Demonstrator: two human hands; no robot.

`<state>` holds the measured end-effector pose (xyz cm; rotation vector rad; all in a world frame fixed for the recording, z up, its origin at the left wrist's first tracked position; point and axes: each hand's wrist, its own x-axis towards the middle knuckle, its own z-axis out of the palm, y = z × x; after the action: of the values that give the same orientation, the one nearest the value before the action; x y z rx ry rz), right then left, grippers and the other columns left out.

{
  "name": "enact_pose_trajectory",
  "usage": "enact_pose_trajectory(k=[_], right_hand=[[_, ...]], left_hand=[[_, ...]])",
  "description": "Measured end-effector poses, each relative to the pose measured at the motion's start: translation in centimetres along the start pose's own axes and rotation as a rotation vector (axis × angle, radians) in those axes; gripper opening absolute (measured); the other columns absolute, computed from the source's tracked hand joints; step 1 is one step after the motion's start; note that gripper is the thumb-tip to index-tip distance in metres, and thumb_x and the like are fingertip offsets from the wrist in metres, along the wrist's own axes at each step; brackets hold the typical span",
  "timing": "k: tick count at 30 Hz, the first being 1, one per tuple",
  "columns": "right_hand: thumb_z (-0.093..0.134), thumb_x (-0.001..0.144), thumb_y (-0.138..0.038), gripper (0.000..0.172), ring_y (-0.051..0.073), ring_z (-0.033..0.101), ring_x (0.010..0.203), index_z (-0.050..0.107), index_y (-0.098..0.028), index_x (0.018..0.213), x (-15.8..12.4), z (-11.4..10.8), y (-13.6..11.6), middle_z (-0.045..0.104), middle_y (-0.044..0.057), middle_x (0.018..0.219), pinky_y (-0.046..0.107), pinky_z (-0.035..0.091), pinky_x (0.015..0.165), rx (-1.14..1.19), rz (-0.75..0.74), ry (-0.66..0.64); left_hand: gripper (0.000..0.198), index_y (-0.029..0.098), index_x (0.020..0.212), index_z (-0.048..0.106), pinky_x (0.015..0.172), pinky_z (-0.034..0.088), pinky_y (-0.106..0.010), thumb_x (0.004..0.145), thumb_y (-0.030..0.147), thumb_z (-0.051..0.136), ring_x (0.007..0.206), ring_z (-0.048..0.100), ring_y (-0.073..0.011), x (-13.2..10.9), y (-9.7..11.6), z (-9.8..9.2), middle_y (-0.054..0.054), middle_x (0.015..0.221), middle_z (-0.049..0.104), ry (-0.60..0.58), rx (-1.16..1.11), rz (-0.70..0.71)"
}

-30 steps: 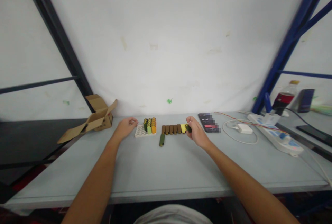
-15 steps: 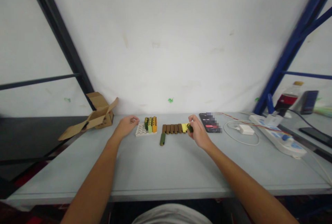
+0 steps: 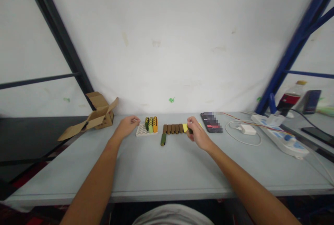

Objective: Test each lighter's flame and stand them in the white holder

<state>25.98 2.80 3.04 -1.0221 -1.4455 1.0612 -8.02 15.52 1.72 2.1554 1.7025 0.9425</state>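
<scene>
While the table spreads beneath both hands, the right hand pinches a dark piece, fingers closed about it. The left hand curls loosely; nothing shows in it, though I cannot tell whether its fingertips meet. Just beside those fingertips sits the tray, upright pieces in its farther columns. Left of the right fingers lie brown pieces, with yellow ones nearest. Handling the dark piece seems the step in hand; the next move calls for a firm pinch, clear of the yellow.
</scene>
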Motion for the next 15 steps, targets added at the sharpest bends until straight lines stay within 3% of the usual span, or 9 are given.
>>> enact_pose_trajectory(k=[10, 15], right_hand=[[0.037, 0.084, -0.043, 0.02, 0.009, 0.022, 0.038, 0.028, -0.026, 0.09, 1.0, -0.7, 1.2, 0.032, -0.013, 0.044, 0.019, 0.013, 0.042, 0.157, 0.092, -0.181], [0.028, 0.09, -0.054, 0.029, 0.009, 0.022, 0.041, 0.03, -0.026, 0.086, 0.9, -0.5, 0.9, 0.03, -0.011, 0.048, 0.02, 0.015, 0.043, 0.107, 0.132, -0.2]], left_hand=[[0.036, 0.019, 0.085, 0.071, 0.07, 0.049, -0.032, 0.073, 0.049, 0.054, 0.075, 0.068, -0.0246, 0.1, -0.1, 0.1, -0.006, 0.077, 0.076, -0.016, -0.027, -0.023], [0.038, 0.019, 0.084, 0.07, 0.071, 0.049, -0.032, 0.073, 0.051, 0.054, 0.076, 0.069, -0.0247, 0.0, 0.0, 0.1, -0.006, 0.077, 0.076, -0.015, -0.02, -0.027]])
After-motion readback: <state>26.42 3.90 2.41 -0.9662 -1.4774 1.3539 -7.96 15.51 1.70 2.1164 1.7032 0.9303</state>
